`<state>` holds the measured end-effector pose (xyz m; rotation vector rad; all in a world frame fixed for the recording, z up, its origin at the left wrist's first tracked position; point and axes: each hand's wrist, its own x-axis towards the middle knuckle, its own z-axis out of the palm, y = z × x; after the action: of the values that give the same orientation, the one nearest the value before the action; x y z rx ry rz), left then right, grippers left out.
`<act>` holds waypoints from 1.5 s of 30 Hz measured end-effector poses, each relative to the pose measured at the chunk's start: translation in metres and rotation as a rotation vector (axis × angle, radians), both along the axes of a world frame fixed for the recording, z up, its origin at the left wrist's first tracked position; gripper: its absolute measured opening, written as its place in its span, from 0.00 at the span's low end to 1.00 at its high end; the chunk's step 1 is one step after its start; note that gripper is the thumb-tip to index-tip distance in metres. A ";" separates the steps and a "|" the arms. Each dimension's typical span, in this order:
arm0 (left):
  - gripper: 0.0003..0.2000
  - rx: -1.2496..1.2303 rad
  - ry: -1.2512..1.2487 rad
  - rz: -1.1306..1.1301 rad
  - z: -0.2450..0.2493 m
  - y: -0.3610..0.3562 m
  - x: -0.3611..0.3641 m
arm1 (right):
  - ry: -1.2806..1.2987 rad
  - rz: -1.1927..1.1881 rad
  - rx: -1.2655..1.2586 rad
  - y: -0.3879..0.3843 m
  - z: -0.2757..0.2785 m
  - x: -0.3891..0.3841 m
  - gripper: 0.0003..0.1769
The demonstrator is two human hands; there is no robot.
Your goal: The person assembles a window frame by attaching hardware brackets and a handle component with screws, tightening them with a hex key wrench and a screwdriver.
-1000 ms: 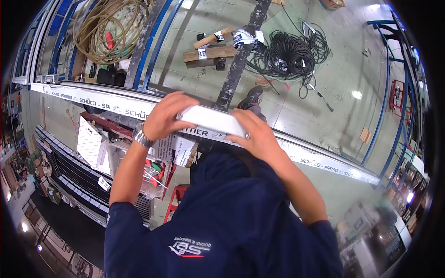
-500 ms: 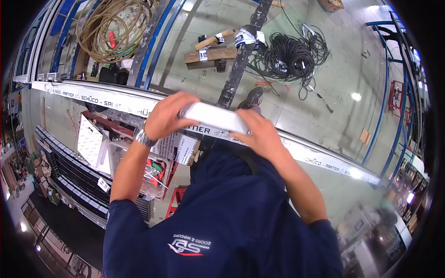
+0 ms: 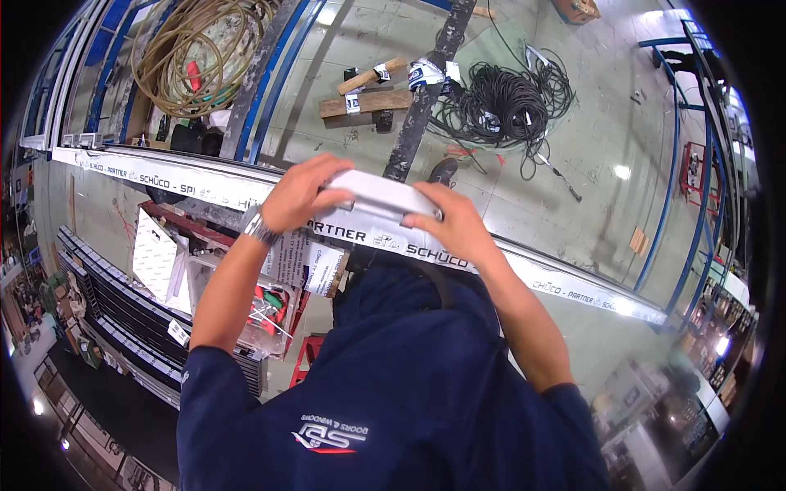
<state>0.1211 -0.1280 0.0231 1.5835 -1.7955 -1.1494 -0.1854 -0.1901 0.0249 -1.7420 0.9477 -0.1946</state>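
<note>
A short silver-white metal profile piece [image 3: 381, 195] spans the space between my two hands. My left hand [image 3: 304, 195], with a metal-banded watch on its wrist, has its fingers closed around the left end. At the right end, my right hand [image 3: 452, 221] grips with fingers on the far side and thumb on the near side. Directly beneath lies a long profile bar [image 3: 176, 188] covered with white film printed SCHÜCO - PARTNER, running across the whole view. The piece overlaps the bar's far edge in this view.
Beyond the bar, a dark scuffed beam [image 3: 434, 61] runs away from me. A black cable coil [image 3: 503, 102], wooden blocks [image 3: 368, 101] and a tan hose coil [image 3: 192, 57] lie there. Blue racks [image 3: 708, 164] stand right. Left of my body is a tool tray [image 3: 266, 315].
The piece has moved slightly away from my body and turned a little, and more of the bar's printed film shows below it. Both hands keep their grip.
</note>
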 end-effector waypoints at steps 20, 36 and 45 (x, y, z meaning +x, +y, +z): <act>0.29 -0.576 -0.216 -0.160 0.016 0.037 0.000 | 0.010 0.216 -0.871 0.041 0.022 -0.005 0.32; 0.22 -0.015 -0.035 -0.046 -0.030 -0.014 0.002 | 0.064 0.047 0.185 -0.024 -0.013 0.002 0.33; 0.32 -0.536 -0.129 -0.114 0.018 0.040 -0.003 | -0.006 0.193 -0.807 0.042 0.025 -0.002 0.33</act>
<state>0.1182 -0.0876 0.0409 1.2680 -2.0760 -0.5436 -0.1878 -0.1482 0.0496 -2.5517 0.7281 -0.5055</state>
